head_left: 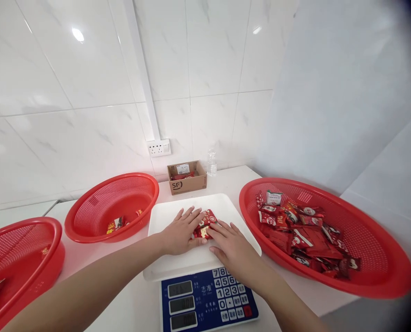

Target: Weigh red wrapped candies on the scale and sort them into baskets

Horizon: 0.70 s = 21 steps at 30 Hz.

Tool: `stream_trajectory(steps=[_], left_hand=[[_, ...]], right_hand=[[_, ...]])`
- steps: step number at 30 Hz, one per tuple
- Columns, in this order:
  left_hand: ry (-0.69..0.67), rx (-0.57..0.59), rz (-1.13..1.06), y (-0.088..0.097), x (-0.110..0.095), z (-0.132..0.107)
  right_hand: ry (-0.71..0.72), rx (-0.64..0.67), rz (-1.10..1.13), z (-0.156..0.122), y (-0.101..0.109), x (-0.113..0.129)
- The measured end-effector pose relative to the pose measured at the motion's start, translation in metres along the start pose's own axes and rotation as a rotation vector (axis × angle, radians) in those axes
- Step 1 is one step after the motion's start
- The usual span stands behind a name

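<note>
Small red snack packets [208,217] lie on the white tray [167,266] of a digital scale. My left hand [182,233] rests over their left side, palm down, fingers stretched out and spread. From the right, my right hand [233,249] reaches over the same packets with its fingers extended, the fingertips touching their edge. Both hands are open and partly hide the packets, so I cannot tell exactly how many there are. In front of the tray sits the scale's blue panel [206,302] with its displays and number keys.
On the right a red basket [374,244] holds many red packets. Two more red baskets, one nearer the middle [88,205] and one at the far left [49,240], hold a few packets. Behind the tray stand a cardboard box [191,185] and a clear plastic bottle [211,162].
</note>
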<state>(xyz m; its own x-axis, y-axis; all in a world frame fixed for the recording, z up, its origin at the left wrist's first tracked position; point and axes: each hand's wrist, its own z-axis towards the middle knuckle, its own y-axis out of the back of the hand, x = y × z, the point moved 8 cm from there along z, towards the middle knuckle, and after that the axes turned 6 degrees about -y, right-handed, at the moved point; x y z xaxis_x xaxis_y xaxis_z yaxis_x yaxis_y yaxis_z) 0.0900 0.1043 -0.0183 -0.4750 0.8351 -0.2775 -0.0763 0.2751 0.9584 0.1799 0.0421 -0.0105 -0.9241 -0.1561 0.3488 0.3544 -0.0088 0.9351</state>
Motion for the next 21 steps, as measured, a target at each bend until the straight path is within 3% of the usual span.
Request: stream_trajectory(steps=[5,13,21], left_hand=[[-0.034,-0.013,-0.061,0.005,0.002,-0.001],[0.169,-0.149,-0.067,0.028,0.046,-0.009],[0.173,-0.189,-0.049,0.032,0.045,-0.008]], right_hand=[[-0.020,-0.032,-0.006,0.011,0.006,-0.009],[0.020,0.073,-0.013,0.028,0.001,-0.004],[-0.006,0.070,-0.027,0.028,-0.002,0.001]])
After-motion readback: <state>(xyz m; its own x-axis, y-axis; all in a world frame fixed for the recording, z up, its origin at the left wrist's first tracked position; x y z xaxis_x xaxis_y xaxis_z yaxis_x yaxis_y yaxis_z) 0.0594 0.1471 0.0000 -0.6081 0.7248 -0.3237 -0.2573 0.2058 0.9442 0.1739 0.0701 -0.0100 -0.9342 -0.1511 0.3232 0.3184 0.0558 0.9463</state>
